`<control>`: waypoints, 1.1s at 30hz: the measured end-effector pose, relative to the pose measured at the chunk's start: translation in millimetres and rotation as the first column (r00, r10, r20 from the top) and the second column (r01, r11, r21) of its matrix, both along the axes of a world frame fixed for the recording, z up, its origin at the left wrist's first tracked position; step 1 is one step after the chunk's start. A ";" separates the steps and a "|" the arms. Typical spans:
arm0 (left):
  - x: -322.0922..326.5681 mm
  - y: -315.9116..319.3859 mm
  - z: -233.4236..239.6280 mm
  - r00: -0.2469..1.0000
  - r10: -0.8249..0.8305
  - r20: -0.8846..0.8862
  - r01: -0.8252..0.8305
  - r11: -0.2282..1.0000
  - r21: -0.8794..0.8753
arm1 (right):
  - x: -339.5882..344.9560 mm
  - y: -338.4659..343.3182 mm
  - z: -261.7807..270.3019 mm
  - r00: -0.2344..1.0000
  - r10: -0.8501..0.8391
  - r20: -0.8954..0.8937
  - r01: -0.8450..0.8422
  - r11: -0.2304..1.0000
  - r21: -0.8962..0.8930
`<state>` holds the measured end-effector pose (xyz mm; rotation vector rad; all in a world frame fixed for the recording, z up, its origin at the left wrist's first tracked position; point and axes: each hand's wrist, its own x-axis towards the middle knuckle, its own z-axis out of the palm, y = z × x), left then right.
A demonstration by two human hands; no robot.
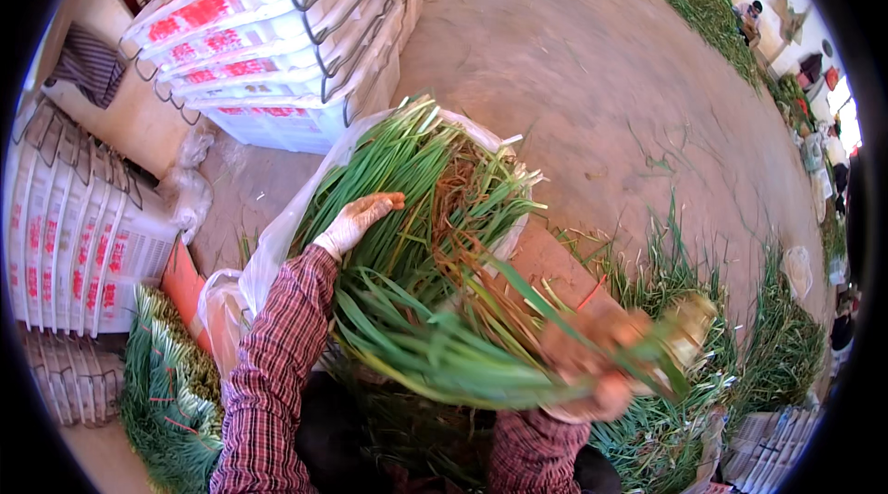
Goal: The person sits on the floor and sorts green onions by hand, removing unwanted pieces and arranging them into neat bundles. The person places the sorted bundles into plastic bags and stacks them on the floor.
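Observation:
My left hand (361, 220), in a pale glove with orange-stained fingertips, lies with straight fingers on a heap of long green leafy stalks, seemingly garlic chives (374, 168). Brown withered leaves (454, 196) run through this heap, and clear plastic sheeting (281, 244) lies under and beside it. Lower right, my right hand (590, 369) is shut on a bunch of the same stalks (479, 369). The bunch's leaves bend left across my lap, and its pale stem ends (687, 327) point right. Motion blurs this hand and bunch.
Stacked white plastic crates (277, 98) with red marks stand beyond the heap, more crates (83, 237) at left. Bundles tied with red bands (166, 397) lie lower left. Loose stalks (645, 424) cover the floor at right. Another person (749, 19) sits far off by the wall.

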<state>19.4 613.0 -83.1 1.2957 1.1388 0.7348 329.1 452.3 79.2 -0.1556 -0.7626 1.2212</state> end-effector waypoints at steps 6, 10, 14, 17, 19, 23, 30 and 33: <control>-18.9 -41.8 63.0 0.756 -0.092 -0.648 0.094 0.995 -0.032 | 29.8 -9.3 80.7 0.836 0.497 0.232 -0.546 0.712 0.441; 32.9 -96.1 189.4 0.977 -0.083 -0.198 0.130 0.963 0.237 | 24.2 -38.5 123.4 0.751 0.567 0.337 -0.648 0.538 0.539; 74.5 -190.4 234.6 0.687 -0.560 0.463 0.492 0.827 0.271 | -13.5 -87.9 86.8 0.953 0.287 0.094 -0.299 0.943 0.146; 85.3 -244.0 212.6 0.797 -0.511 0.321 0.449 0.858 0.251 | -33.5 -98.2 53.3 0.973 0.149 0.177 -0.082 0.937 -0.339; 95.1 -283.0 175.4 0.859 -0.324 0.395 0.346 0.938 0.017 | -41.7 -101.9 38.6 0.897 0.241 0.370 -0.070 0.905 -0.420; 95.4 -341.8 102.5 0.872 -0.089 0.481 0.210 0.956 -0.203 | -52.4 -124.3 33.2 0.611 0.440 0.659 -0.169 0.885 -0.435; 111.9 -386.9 46.3 0.247 -0.085 0.965 0.661 0.744 -0.104 | 40.1 -88.2 74.8 0.193 0.393 0.899 -0.165 0.916 -0.365; 122.4 -396.0 57.1 0.177 -0.169 0.970 0.674 0.739 0.006 | 31.6 -66.0 71.3 0.328 0.305 0.894 -0.344 0.920 -0.187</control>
